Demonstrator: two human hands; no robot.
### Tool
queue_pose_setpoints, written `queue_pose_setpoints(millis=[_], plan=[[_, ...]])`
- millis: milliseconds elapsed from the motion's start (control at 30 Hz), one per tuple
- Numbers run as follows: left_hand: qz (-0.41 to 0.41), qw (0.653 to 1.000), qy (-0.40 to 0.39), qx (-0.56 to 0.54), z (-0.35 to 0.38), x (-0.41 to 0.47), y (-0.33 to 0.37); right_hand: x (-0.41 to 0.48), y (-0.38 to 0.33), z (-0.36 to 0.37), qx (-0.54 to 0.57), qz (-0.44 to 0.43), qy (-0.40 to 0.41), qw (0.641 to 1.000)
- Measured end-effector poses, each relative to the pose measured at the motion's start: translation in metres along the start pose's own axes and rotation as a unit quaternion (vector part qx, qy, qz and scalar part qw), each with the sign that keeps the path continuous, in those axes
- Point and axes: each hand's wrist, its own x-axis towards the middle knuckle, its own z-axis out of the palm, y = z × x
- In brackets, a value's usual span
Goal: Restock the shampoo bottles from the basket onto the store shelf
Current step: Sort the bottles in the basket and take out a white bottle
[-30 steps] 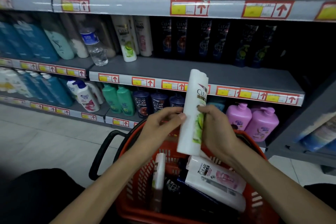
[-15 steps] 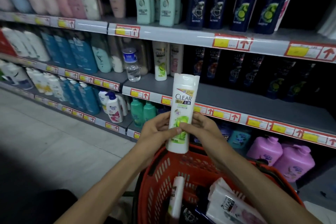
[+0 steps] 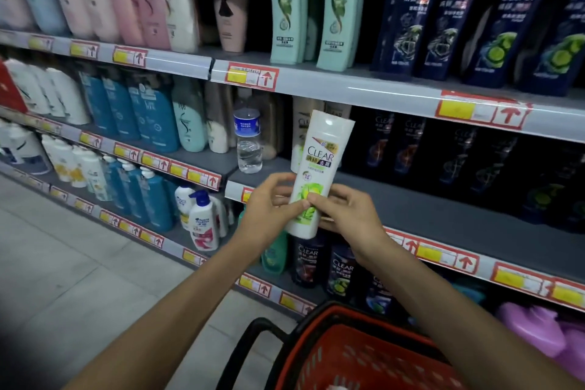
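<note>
I hold a white CLEAR shampoo bottle (image 3: 321, 161) with a green label upright, cap down, in front of the middle shelf (image 3: 411, 199). My left hand (image 3: 272, 209) grips its lower left side. On the other side, my right hand (image 3: 345, 212) grips the lower right, thumbs meeting on the label. Matching white CLEAR bottles (image 3: 305, 123) stand at the back of that shelf. The red basket (image 3: 357, 355) sits low at the bottom edge; what it holds is mostly out of view.
A clear water bottle (image 3: 248, 142) stands on the middle shelf left of my bottle. Dark CLEAR bottles (image 3: 443, 161) fill the shelf's right. Teal and dark blue bottles line the top shelf (image 3: 348, 89). Pump bottles (image 3: 202, 222) stand below. Tiled floor (image 3: 63, 279) lies left.
Both hands have lifted the white bottle up from above the basket toward the middle shelf. The view has tilted upward, so the basket has dropped to the bottom edge.
</note>
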Motion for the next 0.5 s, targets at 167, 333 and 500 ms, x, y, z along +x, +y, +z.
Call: queue_pose_setpoints(millis=[167, 333, 500], plan=[[0.078, 0.985, 0.058, 0.141, -0.006, 0.052, -0.024, 0.058, 0.009, 0.016, -0.006, -0.046, 0.037, 0.998], [0.068, 0.99, 0.072, 0.101, -0.008, 0.086, -0.042, 0.107, 0.022, 0.028, -0.05, -0.095, 0.07, 0.992], [0.02, 0.999, 0.04, 0.019, -0.003, 0.115, -0.064, 0.151, 0.034, 0.036, -0.083, -0.131, 0.123, 0.98]])
